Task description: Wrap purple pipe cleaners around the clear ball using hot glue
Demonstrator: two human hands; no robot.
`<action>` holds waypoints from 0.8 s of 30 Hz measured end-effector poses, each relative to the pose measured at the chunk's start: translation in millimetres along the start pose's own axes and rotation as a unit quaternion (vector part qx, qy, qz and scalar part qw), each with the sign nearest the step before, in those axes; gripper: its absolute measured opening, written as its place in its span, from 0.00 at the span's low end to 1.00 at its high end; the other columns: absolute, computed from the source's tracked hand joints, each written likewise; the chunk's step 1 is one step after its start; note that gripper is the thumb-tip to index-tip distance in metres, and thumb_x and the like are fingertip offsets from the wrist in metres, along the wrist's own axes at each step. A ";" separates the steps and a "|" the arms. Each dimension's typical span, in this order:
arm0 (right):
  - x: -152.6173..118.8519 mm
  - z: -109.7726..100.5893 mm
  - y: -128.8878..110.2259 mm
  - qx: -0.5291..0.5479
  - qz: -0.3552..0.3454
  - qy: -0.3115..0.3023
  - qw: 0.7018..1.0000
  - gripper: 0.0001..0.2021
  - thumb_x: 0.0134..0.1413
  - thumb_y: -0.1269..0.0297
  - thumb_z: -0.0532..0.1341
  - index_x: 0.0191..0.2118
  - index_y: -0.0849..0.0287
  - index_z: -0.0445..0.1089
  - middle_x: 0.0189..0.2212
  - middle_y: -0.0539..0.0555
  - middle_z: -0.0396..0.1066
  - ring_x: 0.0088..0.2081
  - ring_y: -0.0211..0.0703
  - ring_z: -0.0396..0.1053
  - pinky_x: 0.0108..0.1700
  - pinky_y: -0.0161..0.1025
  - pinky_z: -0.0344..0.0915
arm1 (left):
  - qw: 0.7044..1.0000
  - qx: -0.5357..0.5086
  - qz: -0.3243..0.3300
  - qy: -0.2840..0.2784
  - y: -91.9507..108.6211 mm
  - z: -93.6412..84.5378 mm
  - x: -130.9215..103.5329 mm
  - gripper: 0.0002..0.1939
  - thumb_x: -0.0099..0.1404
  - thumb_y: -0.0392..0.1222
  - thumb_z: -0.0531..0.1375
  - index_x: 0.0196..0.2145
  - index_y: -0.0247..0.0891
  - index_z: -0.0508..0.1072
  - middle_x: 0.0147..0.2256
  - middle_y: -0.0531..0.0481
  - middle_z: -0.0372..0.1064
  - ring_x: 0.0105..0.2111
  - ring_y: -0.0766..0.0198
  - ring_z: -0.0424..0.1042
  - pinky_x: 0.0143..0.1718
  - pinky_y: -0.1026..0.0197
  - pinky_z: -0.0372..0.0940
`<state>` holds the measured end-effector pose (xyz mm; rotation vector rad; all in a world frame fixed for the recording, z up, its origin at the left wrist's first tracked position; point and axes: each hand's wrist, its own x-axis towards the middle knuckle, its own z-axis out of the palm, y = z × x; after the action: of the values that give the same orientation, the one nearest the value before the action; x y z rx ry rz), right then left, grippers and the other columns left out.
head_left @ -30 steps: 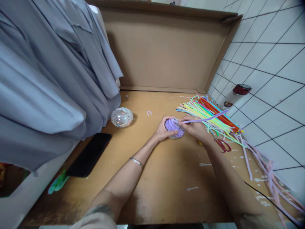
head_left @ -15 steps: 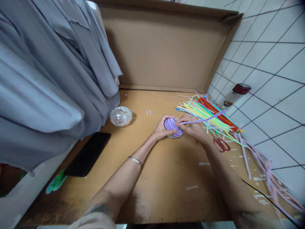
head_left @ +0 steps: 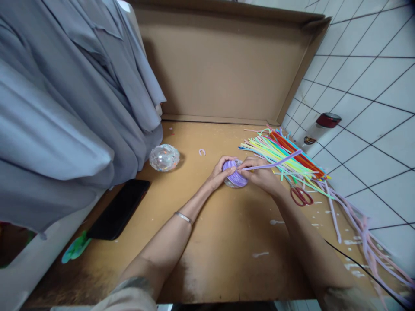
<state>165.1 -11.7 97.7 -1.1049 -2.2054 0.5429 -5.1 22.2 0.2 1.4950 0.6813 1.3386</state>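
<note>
My left hand (head_left: 221, 173) is wrapped round a clear ball (head_left: 234, 183) banded with purple pipe cleaner, its thumb pressing on the bands. A loose purple pipe cleaner (head_left: 281, 161) runs from the ball's top out to the right. The fingers of my right hand (head_left: 256, 169) pinch this strand close against the ball. Part of the ball is hidden by both hands. Off to the left sits another clear faceted ball (head_left: 164, 157), with a small pale pink curved piece (head_left: 202, 152) between it and my hands.
Right of my hands lies a heap of coloured pipe cleaners (head_left: 285, 153), with red-handled scissors (head_left: 301, 196) beside it. A red-lidded jar (head_left: 319, 129) stands by the tiled wall. A black phone (head_left: 119, 209) lies left, near grey cloth (head_left: 71, 108). Cardboard (head_left: 223, 69) stands behind.
My left thumb has slid up over the purple bands toward my right fingertips. The right hand has shifted slightly left, and the strand's free end has dipped a little.
</note>
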 end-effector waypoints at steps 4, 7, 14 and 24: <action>-0.5 2.3 1.1 -0.018 -0.003 0.003 1.000 0.08 0.51 0.69 0.60 0.31 0.59 0.77 0.30 0.55 0.72 0.32 0.41 0.68 0.38 0.37 0.62 | 0.999 -0.024 -0.012 0.019 -4.0 2.2 1.6 0.25 0.58 0.61 0.61 0.44 0.39 0.69 0.52 0.44 0.69 0.55 0.54 0.67 0.60 0.50 0.56; -0.6 3.6 2.8 -0.011 -0.005 0.001 1.000 0.08 0.52 0.69 0.59 0.31 0.59 0.77 0.31 0.55 0.71 0.32 0.41 0.69 0.38 0.38 0.62 | 0.999 -0.036 -0.011 0.031 -5.0 3.9 2.3 0.24 0.59 0.61 0.61 0.43 0.39 0.70 0.51 0.44 0.70 0.54 0.55 0.67 0.59 0.51 0.57; 0.4 5.7 5.4 -0.002 -0.008 0.003 1.000 0.08 0.52 0.68 0.60 0.31 0.59 0.78 0.30 0.55 0.72 0.32 0.41 0.69 0.37 0.38 0.63 | 0.998 -0.039 -0.001 0.051 -8.6 5.4 4.3 0.24 0.57 0.59 0.63 0.41 0.37 0.70 0.48 0.44 0.72 0.50 0.56 0.69 0.56 0.53 0.60; -0.2 -0.9 3.0 0.064 -0.010 -0.028 0.997 0.07 0.50 0.64 0.62 0.32 0.59 0.77 0.30 0.54 0.73 0.32 0.41 0.69 0.37 0.37 0.63 | 0.997 -0.044 -0.008 0.057 -2.9 6.2 4.0 0.19 0.56 0.53 0.64 0.38 0.37 0.69 0.47 0.43 0.73 0.49 0.55 0.71 0.55 0.52 0.61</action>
<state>167.5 -10.1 96.5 -1.0112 -2.1930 0.7049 2.4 25.0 -0.2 1.3486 0.6956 1.4307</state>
